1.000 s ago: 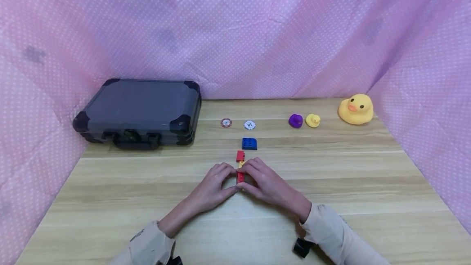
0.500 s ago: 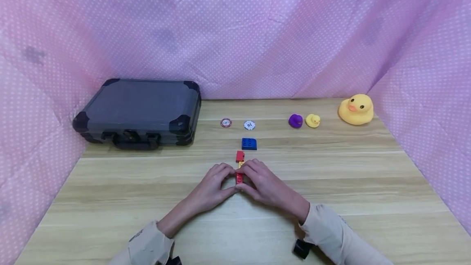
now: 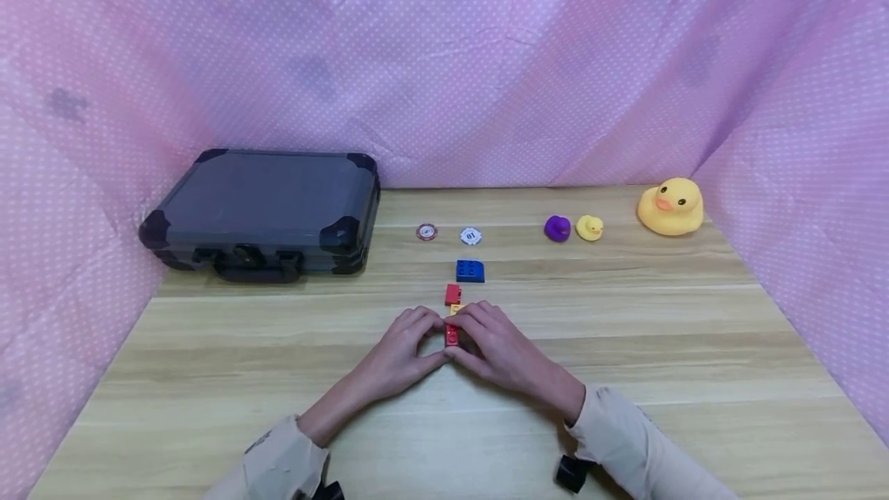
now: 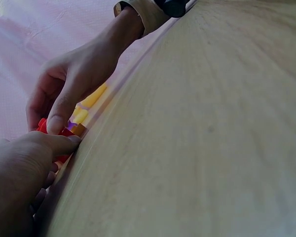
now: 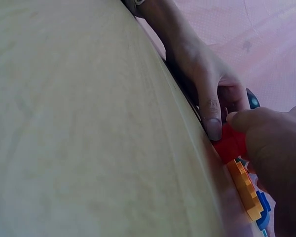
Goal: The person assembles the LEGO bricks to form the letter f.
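From the head view, the left hand (image 3: 397,355) and the right hand (image 3: 498,349) are seen brought together on the wooden surface (image 3: 625,346), their fingertips curled around and pinching a small red brick (image 3: 452,335) between them. An orange-yellow brick (image 3: 456,308) is glimpsed just behind the red brick, and a second red brick (image 3: 453,294) lies a little farther back, with a blue studded brick (image 3: 470,271) behind that. The right wrist view alone shows the orange-yellow brick's studded side, lying directly against the red brick at the fingertips, and a sliver of blue beyond it; the left thumb is seen there pressed down beside the red brick. The left wrist view shows little of the red brick, only a red corner under the right thumb, with blurred yellow and purple shapes behind. Only in the head view can the wider layout be read: behind the blue studded brick lie a red poker chip (image 3: 427,232) and a white poker chip (image 3: 471,235); well to the left of the red brick stands a closed dark case (image 3: 264,207); far to the right of it and back are a purple duck (image 3: 557,228), a small yellow duck (image 3: 589,228) and a large yellow duck (image 3: 670,207). Bare surface is left on both sides of the red brick, bounded by pink dotted cloth (image 3: 444,60) at the back and both sides.
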